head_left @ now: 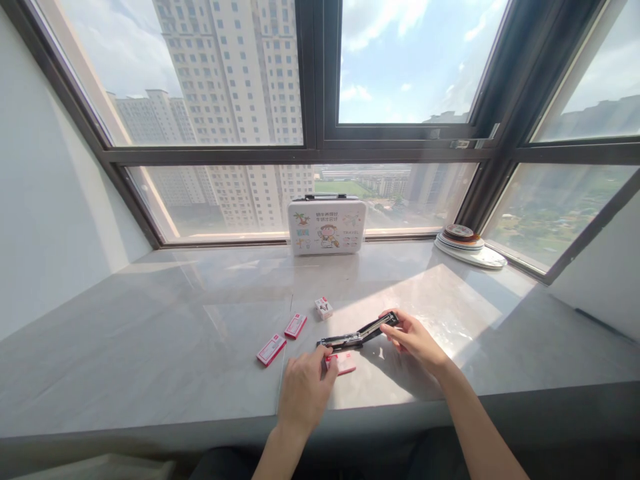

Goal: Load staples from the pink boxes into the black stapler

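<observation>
A black stapler [359, 337] is swung wide at its hinge, its metal inner tracks facing up. My right hand [413, 339] grips the raised arm at the right end between thumb and fingers. At the other end, my left hand [307, 385] has its fingers closed on the stapler's left tip. Partly behind the left fingers lies a red and white box [345, 363], just in front of the stapler. Two more flat red and white boxes, a nearer one [271, 350] and a farther one [295, 326], lie left of it. A small white box [323, 308] stands behind.
A white case with cartoon prints [327, 230] stands against the window at the back. Stacked round plates or mats [465, 243] sit in the far right corner. The marble-like sill [150, 373] ends at a front edge near my body.
</observation>
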`<state>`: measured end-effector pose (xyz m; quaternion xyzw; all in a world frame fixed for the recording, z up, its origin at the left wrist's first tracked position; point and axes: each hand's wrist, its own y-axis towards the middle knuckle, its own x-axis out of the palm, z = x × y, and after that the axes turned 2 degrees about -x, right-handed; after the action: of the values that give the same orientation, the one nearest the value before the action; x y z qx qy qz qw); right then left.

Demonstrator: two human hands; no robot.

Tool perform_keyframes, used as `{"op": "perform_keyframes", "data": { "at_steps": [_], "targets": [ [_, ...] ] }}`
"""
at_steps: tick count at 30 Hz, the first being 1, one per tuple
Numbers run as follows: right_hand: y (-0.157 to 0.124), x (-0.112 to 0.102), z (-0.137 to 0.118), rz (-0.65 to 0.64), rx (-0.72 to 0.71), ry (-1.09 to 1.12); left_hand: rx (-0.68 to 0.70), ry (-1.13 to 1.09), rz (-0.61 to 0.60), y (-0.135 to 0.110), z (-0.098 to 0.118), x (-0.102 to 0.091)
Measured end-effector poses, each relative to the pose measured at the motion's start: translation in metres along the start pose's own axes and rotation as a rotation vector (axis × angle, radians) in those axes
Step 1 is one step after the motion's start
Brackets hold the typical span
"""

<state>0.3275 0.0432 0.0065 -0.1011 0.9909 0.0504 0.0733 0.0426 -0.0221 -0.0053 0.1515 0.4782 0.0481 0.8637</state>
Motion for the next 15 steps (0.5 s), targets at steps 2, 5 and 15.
{"op": "perform_keyframes", "data": {
  "at_steps": [2, 5, 15],
  "targets": [
    [0.017, 0.016, -0.010, -0.020, -0.094, -0.004, -0.002, 0.018, 0.012, 0.000, 0.002, 0.000],
    [0.038, 0.043, -0.024, -0.085, -0.183, -0.148, 0.008, 0.033, 0.019, 0.000, 0.004, -0.001],
    [0.056, 0.077, -0.034, -0.361, -0.205, -0.549, -0.009, 0.068, 0.037, 0.001, 0.006, -0.002]
  ]
}}
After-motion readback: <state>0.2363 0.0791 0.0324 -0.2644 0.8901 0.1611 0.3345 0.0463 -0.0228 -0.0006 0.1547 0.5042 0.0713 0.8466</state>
